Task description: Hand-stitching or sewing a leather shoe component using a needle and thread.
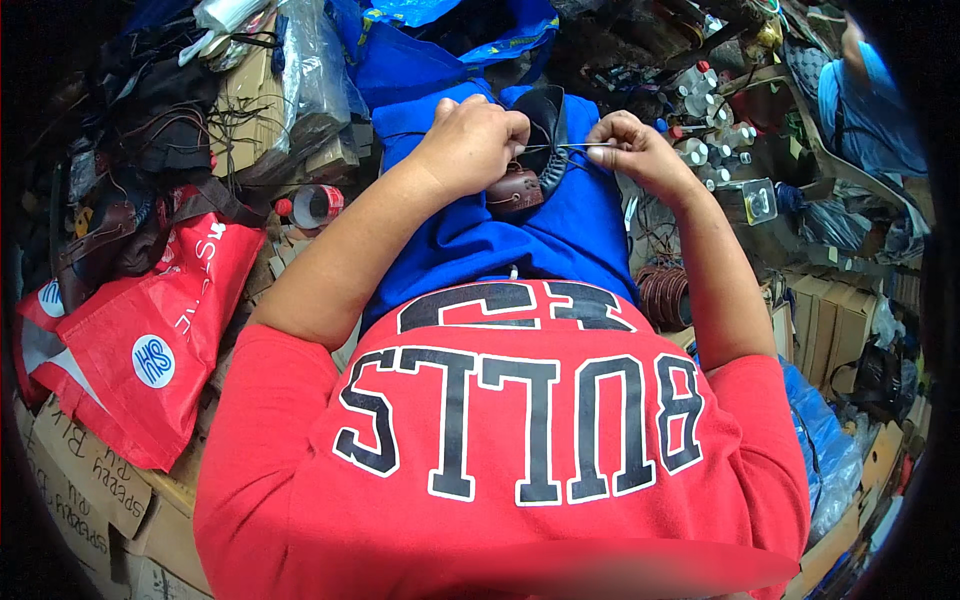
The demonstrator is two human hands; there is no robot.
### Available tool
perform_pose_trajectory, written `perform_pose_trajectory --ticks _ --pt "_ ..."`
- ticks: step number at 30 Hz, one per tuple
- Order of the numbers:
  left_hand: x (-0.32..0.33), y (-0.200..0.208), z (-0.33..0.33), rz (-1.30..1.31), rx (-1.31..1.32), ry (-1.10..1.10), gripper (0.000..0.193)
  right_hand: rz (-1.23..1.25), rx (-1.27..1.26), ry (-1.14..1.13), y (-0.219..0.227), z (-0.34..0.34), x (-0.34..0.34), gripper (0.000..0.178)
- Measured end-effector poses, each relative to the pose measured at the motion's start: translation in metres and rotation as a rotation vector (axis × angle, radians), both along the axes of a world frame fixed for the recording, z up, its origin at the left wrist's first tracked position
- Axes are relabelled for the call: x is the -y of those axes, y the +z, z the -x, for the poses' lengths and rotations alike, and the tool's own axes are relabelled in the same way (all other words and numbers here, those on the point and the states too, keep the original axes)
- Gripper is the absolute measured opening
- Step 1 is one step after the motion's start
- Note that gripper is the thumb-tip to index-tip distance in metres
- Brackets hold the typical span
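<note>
A dark leather shoe upper (543,112), with a gathered seam at its front, rests between my thighs on blue cloth. Below it hangs a brown leather flap (515,191) with holes and a lace. My left hand (476,143) is closed beside the shoe's left edge, thumb and forefinger pinched on a thread running to the seam. To the right of the shoe, my right hand (637,153) pinches a thin, straight, pale strand (577,145) that reaches the seam; it looks like taut thread, though a needle cannot be ruled out. The left fingertips are partly hidden.
On the left lie a red bag (165,340), cardboard pieces (95,470) and a bottle with a red cap (315,206). Several clear bottles (705,105) stand at the far right. A brown coil (664,297) sits by my right thigh. Someone's light-blue sleeve (850,110) shows at far right.
</note>
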State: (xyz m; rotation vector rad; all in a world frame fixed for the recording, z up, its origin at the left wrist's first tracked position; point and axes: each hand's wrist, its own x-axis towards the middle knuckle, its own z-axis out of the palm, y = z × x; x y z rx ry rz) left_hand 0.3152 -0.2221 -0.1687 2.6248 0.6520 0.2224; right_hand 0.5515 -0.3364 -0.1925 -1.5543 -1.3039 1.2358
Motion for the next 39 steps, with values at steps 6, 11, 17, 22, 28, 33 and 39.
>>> perform_pose_trajectory --ticks 6,11,17,22,28,33,39 --pt "0.002 -0.007 -0.012 0.222 0.012 0.03 0.014 0.048 0.06 0.064 0.019 -0.01 0.023 0.014" --pt "0.004 -0.005 -0.018 0.154 0.025 -0.083 0.014 -0.246 0.51 -0.049 0.03 -0.025 0.001 0.016" --pt "-0.001 -0.005 -0.016 -0.025 -0.005 -0.175 0.008 -0.386 0.955 -0.043 0.043 -0.013 -0.013 0.018" --pt "-0.004 -0.005 -0.014 -0.007 0.03 -0.219 0.006 -0.371 1.237 0.428 0.059 0.029 -0.01 0.008" --pt "-0.01 -0.011 0.002 -0.078 0.099 -0.27 0.004 -0.47 1.09 0.478 0.037 0.026 -0.015 0.008" --pt "-0.038 0.003 0.077 -0.206 -0.038 -0.028 0.011 -0.322 1.223 0.23 0.023 -0.027 0.019 0.012" --pt "-0.056 0.052 0.109 0.644 0.503 0.202 0.009 -0.032 0.034 -0.424 0.059 -0.046 0.018 0.023"
